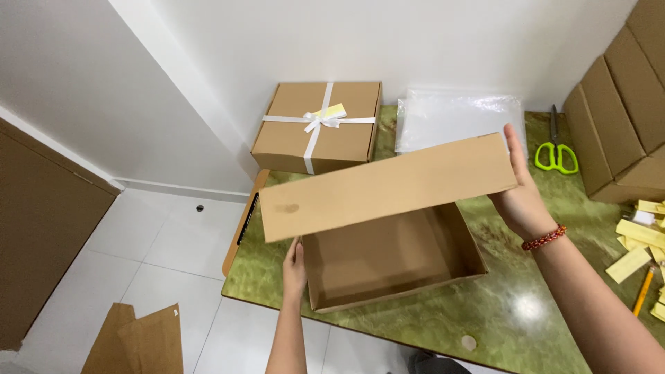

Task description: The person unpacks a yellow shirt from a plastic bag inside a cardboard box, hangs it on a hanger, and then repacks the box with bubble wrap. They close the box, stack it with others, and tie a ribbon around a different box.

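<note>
Open cardboard box (388, 260) sits on the green marbled table (499, 312), near its left edge; nothing visible inside. Lid (388, 187) is raised, hinged up over the box. Right hand (521, 197) grips the lid's right end, fingers behind the panel. Left hand (294, 266) lies flat against the box's left wall, fingers extended, not clenched. Behind it, a closed brown box (287, 138) tied with a white ribbon and bow (320, 121), pale yellow tag tucked under the bow. Clear plastic bags (457, 118) lie beside it. Green-handled scissors (555, 149) further right. Stacked brown boxes (620, 111) at the right edge, yellow paper strips (641, 239) below them. Flat cardboard (135, 339) on the floor.
</note>
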